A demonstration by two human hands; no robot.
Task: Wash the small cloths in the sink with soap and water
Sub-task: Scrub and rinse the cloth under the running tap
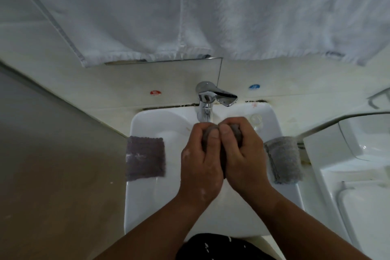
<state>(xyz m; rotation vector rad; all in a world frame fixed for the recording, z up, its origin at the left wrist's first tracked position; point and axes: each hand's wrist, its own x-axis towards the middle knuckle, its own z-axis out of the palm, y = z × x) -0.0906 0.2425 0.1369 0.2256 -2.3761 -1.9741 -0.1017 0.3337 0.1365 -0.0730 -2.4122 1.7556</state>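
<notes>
Both hands are pressed together over the white sink (147, 196), just below the chrome faucet (207, 99). My left hand (200, 160) and my right hand (242, 154) both grip one bunched grey cloth (237, 133), mostly hidden between the palms. Flecks of white soap show on my left hand. A dark purple-grey cloth (145, 158) lies flat on the sink's left rim. A lighter grey cloth (283, 159) is draped over the right rim. Whether water runs from the faucet I cannot tell.
A large white towel (190, 10) hangs overhead across the wall behind the faucet. Red (155, 92) and blue (254, 87) stickers mark the wall tiles. A white fixture (348, 175) stands at the right, a grey wall at the left.
</notes>
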